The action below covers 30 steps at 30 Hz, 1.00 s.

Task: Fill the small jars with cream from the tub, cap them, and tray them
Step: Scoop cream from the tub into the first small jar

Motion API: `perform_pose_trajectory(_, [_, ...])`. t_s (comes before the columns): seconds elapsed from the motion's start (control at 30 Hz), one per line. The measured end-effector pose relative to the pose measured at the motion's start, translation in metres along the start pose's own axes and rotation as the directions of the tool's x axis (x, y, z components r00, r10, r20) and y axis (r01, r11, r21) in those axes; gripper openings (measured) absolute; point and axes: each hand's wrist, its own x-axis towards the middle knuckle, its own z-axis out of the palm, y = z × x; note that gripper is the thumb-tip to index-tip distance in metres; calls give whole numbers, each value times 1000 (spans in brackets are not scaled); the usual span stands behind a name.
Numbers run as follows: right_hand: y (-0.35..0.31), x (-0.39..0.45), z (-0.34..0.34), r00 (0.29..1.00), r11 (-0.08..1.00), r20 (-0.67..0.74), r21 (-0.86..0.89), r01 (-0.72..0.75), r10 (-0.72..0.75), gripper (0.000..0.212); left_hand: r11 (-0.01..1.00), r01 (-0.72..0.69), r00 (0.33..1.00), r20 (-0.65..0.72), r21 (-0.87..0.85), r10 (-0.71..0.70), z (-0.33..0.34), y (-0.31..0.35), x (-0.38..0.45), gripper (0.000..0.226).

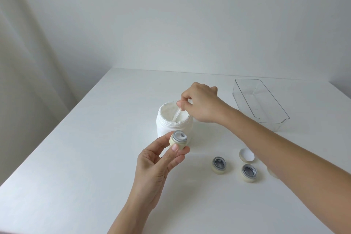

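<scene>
Left hand (159,159), nearest: thumb and fingers pinched round a small cream-coloured jar (179,140), uncapped, grey rim up, held just in front of the tub. Right of left hand, under the right forearm: two more open jars (218,164) (248,173) on the table (76,157), near each other; a loose cap (246,155) lying inside-up just beyond them. Beyond left hand: white tub (173,119), lid off, cream smeared round the rim. Right hand (203,103), over the tub: fingers curled, pinching a clear spatula (177,113) dipped into the cream. Farthest, right of right hand: clear tray (247,99).
</scene>
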Motion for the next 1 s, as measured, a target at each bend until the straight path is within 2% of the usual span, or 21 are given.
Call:
perform_pose_trajectory(0.17, [11, -5, -7, 979, 945, 11, 259, -199, 203, 35, 1000, -6, 1000, 6, 5, 6, -2, 0, 0, 36])
perform_pose_trajectory(0.3, [23, -9, -9, 941, 816, 86, 476, -327, 326, 33, 1000, -24, 1000, -12, 7, 24, -2, -1, 0, 34])
perform_pose_trajectory(0.43, [31, -15, -12, 920, 703, 145, 605, -373, 364, 26, 999, -53, 998, -25, 4, 53, -2, 0, 1, 33])
perform_pose_trajectory(0.67, [33, -37, -18, 913, 621, 201, 679, -391, 355, 27, 998, -53, 999, 5, 32, 53, -4, 0, 1, 48])
perform_pose_trajectory(0.83, [23, -60, -12, 925, 658, 208, 654, -373, 317, 28, 996, -76, 997, 13, 53, 76, -4, -1, 2, 43])
perform_pose_trajectory(1.0, [18, -69, -7, 924, 735, 163, 565, -376, 347, 28, 994, -85, 996, 15, 61, 85, -4, -1, 1, 41])
